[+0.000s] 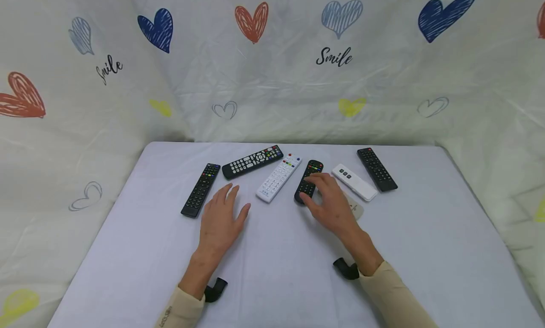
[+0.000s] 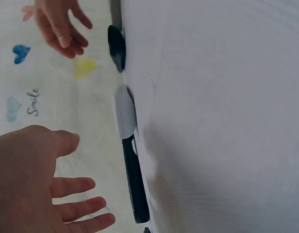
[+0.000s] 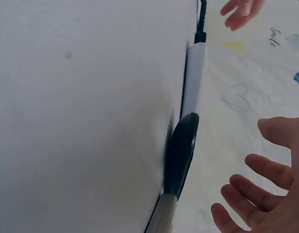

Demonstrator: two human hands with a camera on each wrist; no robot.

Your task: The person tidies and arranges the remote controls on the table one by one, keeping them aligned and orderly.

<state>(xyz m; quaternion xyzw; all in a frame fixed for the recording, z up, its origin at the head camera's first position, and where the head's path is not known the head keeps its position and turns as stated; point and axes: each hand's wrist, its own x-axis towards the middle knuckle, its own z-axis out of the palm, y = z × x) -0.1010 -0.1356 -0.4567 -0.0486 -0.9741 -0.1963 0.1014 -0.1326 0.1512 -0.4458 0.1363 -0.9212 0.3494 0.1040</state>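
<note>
My left hand (image 1: 219,226) is held above the table with fingers spread, nearest the black remote control (image 1: 200,190) on the left. In the left wrist view, that hand touches nothing. My right hand (image 1: 333,208) hovers over a rounded black remote control (image 1: 315,167), hiding part of it in the head view. Loosely bent fingers (image 3: 268,170) show in the right wrist view, apart from the remotes. A beige remote control (image 1: 354,208) lies partly hidden under the right hand. Between the hands lies a white remote control (image 1: 278,179) with coloured buttons near its far end.
A black remote control with white buttons (image 1: 253,162) lies slanted at the back left. Right of my right hand are a slim white remote control (image 1: 355,182) and a black remote control (image 1: 377,170). The white-covered table (image 1: 272,271) meets a heart-printed curtain (image 1: 272,82) behind.
</note>
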